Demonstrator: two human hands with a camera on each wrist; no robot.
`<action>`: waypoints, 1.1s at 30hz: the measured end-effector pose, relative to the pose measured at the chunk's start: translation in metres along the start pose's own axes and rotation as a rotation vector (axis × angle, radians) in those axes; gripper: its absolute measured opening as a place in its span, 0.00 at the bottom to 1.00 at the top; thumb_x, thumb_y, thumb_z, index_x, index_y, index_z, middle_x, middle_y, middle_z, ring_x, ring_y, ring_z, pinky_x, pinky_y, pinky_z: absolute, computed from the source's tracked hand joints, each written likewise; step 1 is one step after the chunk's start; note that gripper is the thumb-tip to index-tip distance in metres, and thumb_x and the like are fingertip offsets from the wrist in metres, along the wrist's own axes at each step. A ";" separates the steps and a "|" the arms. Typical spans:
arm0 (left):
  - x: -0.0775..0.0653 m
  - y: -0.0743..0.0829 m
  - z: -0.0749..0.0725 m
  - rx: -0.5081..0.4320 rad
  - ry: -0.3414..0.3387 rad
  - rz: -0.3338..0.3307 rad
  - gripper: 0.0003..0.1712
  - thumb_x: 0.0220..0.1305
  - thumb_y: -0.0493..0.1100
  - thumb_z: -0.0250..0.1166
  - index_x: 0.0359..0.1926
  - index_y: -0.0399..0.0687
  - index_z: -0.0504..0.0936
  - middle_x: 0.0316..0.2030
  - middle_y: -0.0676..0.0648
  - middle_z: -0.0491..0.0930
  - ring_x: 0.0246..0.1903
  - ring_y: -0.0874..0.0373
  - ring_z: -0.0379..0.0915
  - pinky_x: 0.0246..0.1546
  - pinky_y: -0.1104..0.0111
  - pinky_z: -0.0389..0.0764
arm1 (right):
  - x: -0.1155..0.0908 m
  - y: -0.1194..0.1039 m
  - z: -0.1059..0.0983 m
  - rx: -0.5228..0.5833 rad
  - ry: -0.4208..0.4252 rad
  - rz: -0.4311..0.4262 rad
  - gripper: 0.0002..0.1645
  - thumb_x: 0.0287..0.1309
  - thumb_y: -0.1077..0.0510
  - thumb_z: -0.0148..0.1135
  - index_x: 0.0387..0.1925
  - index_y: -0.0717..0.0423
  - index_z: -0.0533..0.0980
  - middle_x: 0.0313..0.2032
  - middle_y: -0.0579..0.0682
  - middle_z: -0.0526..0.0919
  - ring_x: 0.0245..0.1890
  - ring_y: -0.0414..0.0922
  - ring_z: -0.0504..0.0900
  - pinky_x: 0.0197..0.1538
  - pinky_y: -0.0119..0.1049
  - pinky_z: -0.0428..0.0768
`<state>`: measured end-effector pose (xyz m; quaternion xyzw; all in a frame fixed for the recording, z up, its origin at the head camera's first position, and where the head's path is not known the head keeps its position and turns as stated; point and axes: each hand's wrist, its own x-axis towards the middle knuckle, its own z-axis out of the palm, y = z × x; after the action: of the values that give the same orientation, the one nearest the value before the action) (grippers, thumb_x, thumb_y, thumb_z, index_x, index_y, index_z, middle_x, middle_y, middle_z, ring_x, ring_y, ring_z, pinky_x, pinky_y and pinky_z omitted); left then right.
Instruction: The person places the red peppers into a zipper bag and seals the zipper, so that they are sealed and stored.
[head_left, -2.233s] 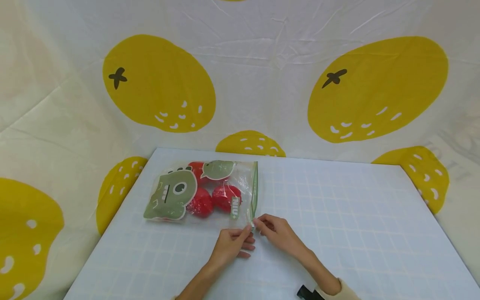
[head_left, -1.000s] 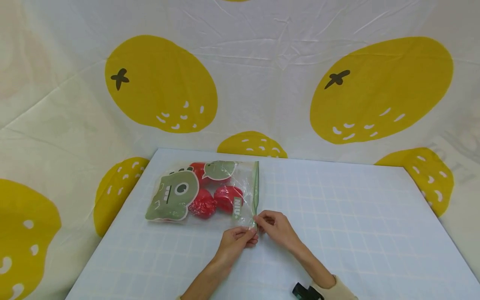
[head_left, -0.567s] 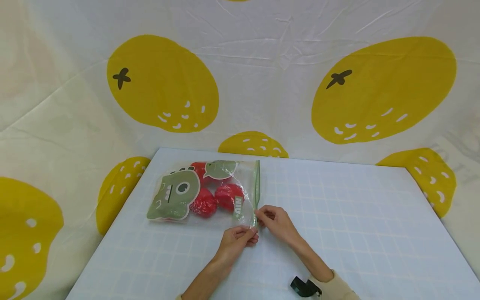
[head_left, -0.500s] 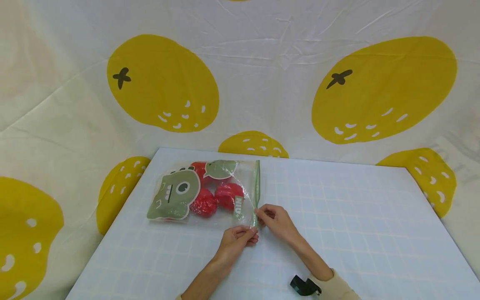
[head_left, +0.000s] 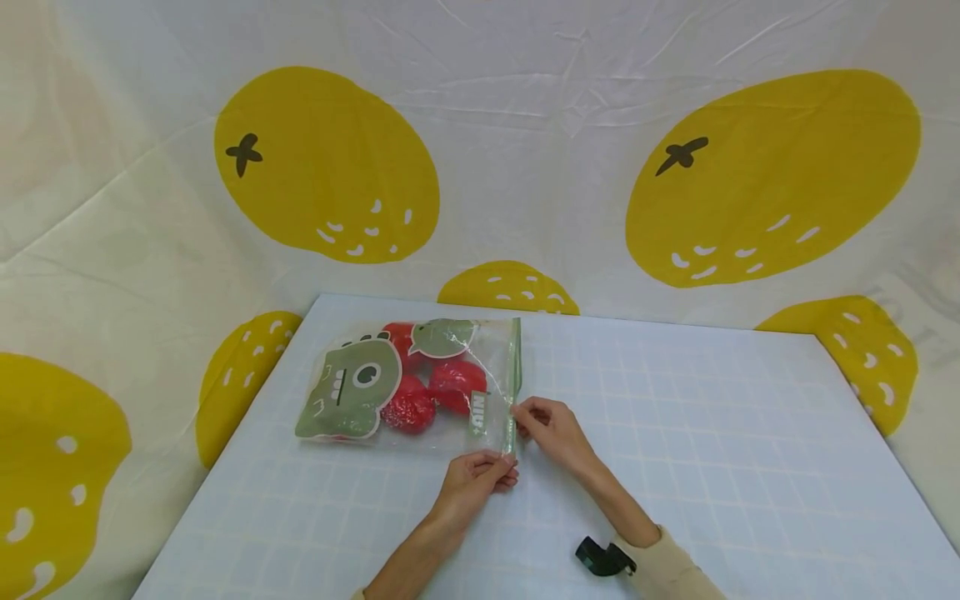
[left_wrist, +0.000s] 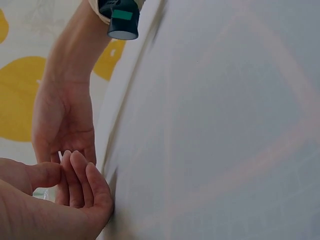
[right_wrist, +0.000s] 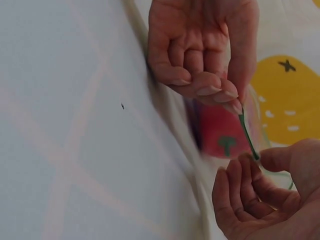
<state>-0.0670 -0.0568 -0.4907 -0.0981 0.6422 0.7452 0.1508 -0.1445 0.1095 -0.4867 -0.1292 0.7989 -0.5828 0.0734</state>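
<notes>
A clear zip bag [head_left: 495,358] with green dinosaur prints lies on the table, with three red round things [head_left: 408,408] inside. At the bag's near right corner, my left hand [head_left: 472,487] pinches the end of the green-edged mouth between thumb and fingers. Farther up that edge, my right hand [head_left: 553,432] pinches the strip with thumb and forefinger. In the right wrist view, a short stretch of green strip [right_wrist: 248,132] runs taut from the left hand [right_wrist: 200,55] to the right hand [right_wrist: 270,190]. A red thing with a green mark [right_wrist: 225,127] shows behind it.
The table [head_left: 712,467] has a pale blue cloth with white grid lines. Behind and beside it hangs a white curtain [head_left: 525,167] printed with big yellow fruits. A black wrist camera [head_left: 603,557] sits at the right sleeve [head_left: 663,567].
My right hand has slid up the bag's edge, away from the near corner and the left hand. The left hand stays at the corner, its fingers more gathered than at first.
</notes>
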 end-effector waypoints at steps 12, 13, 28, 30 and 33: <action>0.000 0.002 0.000 0.006 0.006 0.007 0.15 0.70 0.41 0.67 0.45 0.30 0.83 0.36 0.43 0.88 0.34 0.61 0.84 0.43 0.68 0.86 | 0.013 -0.002 0.000 -0.004 0.044 0.045 0.14 0.72 0.55 0.62 0.35 0.62 0.83 0.26 0.53 0.83 0.29 0.45 0.83 0.36 0.31 0.80; 0.000 0.002 0.000 0.008 0.008 0.002 0.15 0.70 0.41 0.67 0.45 0.30 0.83 0.36 0.43 0.88 0.34 0.61 0.84 0.43 0.68 0.86 | 0.014 -0.002 0.000 -0.005 0.047 0.048 0.14 0.72 0.56 0.62 0.35 0.62 0.83 0.26 0.53 0.83 0.29 0.46 0.83 0.36 0.31 0.80; 0.002 -0.005 -0.001 -0.005 0.008 0.022 0.13 0.70 0.39 0.67 0.43 0.29 0.83 0.33 0.45 0.87 0.31 0.62 0.83 0.41 0.68 0.86 | 0.029 0.000 -0.003 -0.006 0.084 0.045 0.14 0.73 0.55 0.60 0.38 0.62 0.83 0.29 0.56 0.84 0.32 0.49 0.83 0.36 0.31 0.80; 0.003 -0.006 -0.001 0.000 0.012 0.016 0.13 0.70 0.39 0.67 0.43 0.28 0.83 0.33 0.45 0.87 0.31 0.62 0.83 0.41 0.68 0.86 | 0.031 0.000 -0.003 -0.005 0.088 0.042 0.14 0.73 0.55 0.60 0.38 0.62 0.83 0.29 0.57 0.85 0.32 0.50 0.83 0.36 0.30 0.80; 0.002 -0.006 -0.001 0.003 0.014 0.011 0.13 0.70 0.39 0.67 0.43 0.28 0.83 0.34 0.43 0.88 0.31 0.62 0.83 0.41 0.68 0.86 | 0.034 0.000 -0.004 -0.007 0.097 0.034 0.14 0.73 0.55 0.60 0.38 0.62 0.83 0.29 0.57 0.85 0.32 0.51 0.83 0.35 0.30 0.79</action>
<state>-0.0670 -0.0563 -0.4973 -0.0997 0.6450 0.7442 0.1422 -0.1780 0.1030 -0.4849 -0.0877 0.8056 -0.5843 0.0441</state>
